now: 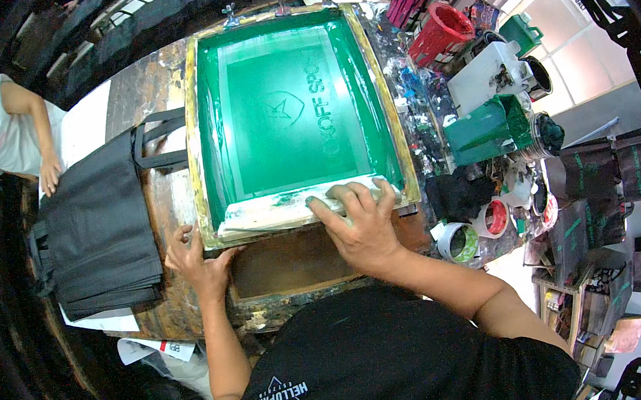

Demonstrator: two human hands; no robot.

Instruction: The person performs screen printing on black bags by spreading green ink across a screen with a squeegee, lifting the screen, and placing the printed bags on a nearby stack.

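Observation:
A screen-printing frame [195, 143] with pale, ink-stained rails lies in front of me, its mesh [269, 158] coated in wet green ink with a darker emblem and lettering. Along the near inner edge rests a long squeegee [274, 207], pale and smeared with ink. My right hand [364, 227] grips the squeegee near its right end, fingers curled over it. At the frame's near left corner is my left hand [201, 263], fingers apart and thumb stretched along the front rail. To the left lies a stack of black tote bags [100, 219].
Clamps [282, 4] hold the frame's far edge. Another person's hand [50, 172] is beside the bags. On the right stand a red bucket [441, 33], a green container [487, 129], a white jug [483, 73] and tape rolls [458, 241]. Worn tabletop [182, 293] shows at the near left.

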